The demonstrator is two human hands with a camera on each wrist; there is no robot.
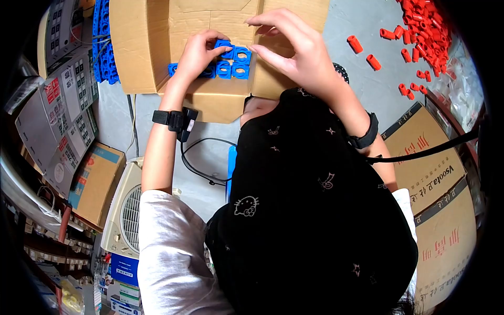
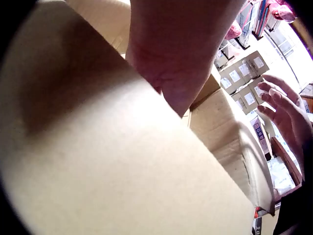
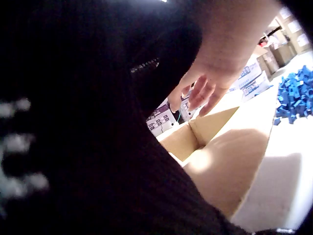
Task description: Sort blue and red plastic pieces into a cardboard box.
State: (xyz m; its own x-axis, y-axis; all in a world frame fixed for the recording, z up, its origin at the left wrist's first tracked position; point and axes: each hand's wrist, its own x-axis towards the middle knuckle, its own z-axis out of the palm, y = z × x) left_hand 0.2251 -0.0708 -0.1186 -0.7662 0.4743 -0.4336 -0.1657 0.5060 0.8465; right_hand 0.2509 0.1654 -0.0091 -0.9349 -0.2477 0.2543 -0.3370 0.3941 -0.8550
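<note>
Blue square plastic pieces with round openings lie in rows inside an open cardboard box. My left hand reaches into the box, thumb and forefinger pinching one blue plastic piece at the back of the rows. A flap hides most of that hand in the left wrist view. Over the box's right side, my right hand holds nothing, its fingers spread and loosely bent. The right wrist view has the same hand above the box, partly behind dark cloth.
Red plastic tubes are heaped on the floor at the far right, several lying loose nearer the box. Blue parts stand left of the box. A fan heater and flattened cartons flank the person. A black cable crosses the floor.
</note>
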